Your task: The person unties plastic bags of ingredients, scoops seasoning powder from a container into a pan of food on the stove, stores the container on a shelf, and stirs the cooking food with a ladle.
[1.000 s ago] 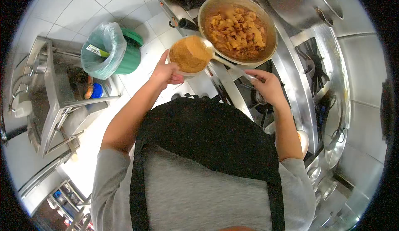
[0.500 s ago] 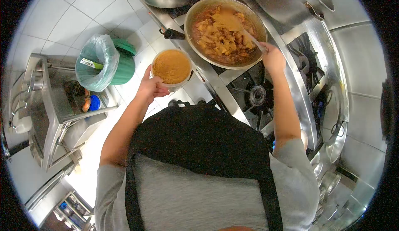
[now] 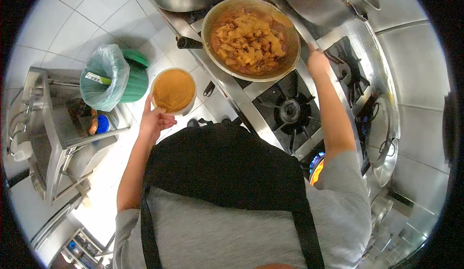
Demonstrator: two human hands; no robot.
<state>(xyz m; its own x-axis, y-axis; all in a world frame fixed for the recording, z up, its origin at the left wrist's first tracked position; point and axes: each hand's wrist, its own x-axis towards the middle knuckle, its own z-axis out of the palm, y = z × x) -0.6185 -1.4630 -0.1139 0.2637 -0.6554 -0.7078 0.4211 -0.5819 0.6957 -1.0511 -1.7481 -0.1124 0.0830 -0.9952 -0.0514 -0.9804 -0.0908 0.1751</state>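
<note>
A tub (image 3: 188, 108) of orange powder (image 3: 174, 89) is gripped by the left hand (image 3: 153, 122), left of the pan (image 3: 207, 40). A blurred spoon (image 3: 282, 19) is clasped by the right hand (image 3: 319, 65), nearer the pan, slanting over its far right side.

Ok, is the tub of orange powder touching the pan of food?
Apart: the head view shows floor tiles and the stove's edge between the tub and the pan.

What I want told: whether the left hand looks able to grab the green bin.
Probably not as it stands: the left hand holds the tub of orange-brown powder. The way to the green bin itself looks open, with floor showing between.
</note>
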